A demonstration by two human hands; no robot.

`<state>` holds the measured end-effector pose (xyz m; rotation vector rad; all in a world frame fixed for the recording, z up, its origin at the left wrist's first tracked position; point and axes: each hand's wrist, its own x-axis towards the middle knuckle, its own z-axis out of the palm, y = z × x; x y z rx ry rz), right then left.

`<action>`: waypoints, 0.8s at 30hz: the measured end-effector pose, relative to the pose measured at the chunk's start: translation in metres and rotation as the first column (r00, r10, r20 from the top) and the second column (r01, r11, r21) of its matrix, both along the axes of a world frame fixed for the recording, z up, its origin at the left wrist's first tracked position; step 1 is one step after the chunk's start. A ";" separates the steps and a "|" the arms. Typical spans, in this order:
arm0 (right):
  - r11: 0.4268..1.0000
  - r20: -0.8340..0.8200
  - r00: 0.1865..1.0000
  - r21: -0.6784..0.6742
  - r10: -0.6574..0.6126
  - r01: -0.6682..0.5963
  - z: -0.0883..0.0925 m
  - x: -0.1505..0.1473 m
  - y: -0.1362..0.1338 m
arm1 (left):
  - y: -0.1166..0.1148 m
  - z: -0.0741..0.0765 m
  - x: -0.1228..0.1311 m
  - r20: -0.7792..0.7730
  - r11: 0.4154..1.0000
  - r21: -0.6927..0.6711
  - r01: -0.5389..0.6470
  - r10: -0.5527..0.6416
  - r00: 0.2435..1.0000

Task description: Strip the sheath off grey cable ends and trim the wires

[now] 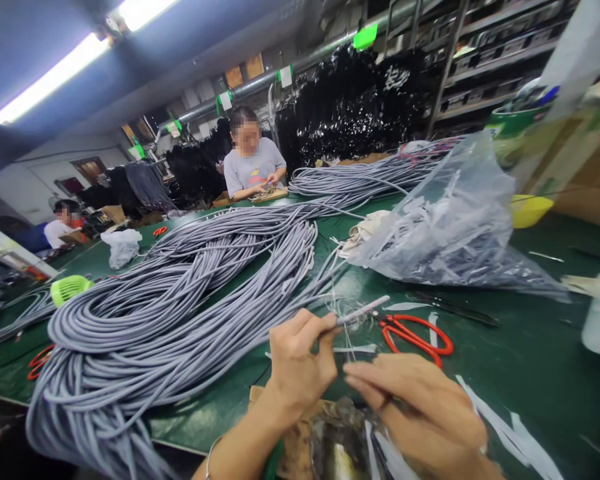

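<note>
My left hand (pixel 295 363) pinches the end of a grey cable (pixel 364 311) between thumb and fingers, just above the green table (pixel 530 360). My right hand (pixel 420 407) is close beside it, fingers pressed together at a thin strand I cannot make out. A huge bundle of grey cables (pixel 180 293) lies across the table to the left. Red-handled scissors (pixel 415 333) rest on the table just beyond my hands.
A clear plastic bag (pixel 455 227) of small parts lies at the right, with white strips (pixel 510 430) scattered nearby. A yellow bowl (pixel 530 208), a green basket (pixel 70 288) and more scissors (pixel 39 361) lie around. Two other people (pixel 253 163) work at the far side.
</note>
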<state>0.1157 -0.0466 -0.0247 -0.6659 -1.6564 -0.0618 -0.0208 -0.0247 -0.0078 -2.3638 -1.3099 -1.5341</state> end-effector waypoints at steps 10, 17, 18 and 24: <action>0.913 0.211 0.895 -0.029 -0.393 0.407 0.000 -0.001 0.019 | 0.001 0.006 -0.005 0.096 0.999 0.052 0.010 -0.015 0.995; 0.931 0.147 0.920 0.015 -0.363 0.365 -0.002 0.001 0.009 | -0.002 0.000 -0.003 0.009 0.996 0.086 0.015 -0.015 1.000; 0.927 0.150 0.915 0.026 -0.373 0.374 -0.002 0.001 0.009 | -0.002 0.000 -0.003 0.005 0.996 0.093 0.014 -0.014 1.000; 0.902 0.140 0.891 0.087 -0.432 0.424 -0.002 0.003 0.012 | -0.001 0.001 -0.002 -0.024 0.993 0.117 0.007 -0.005 1.000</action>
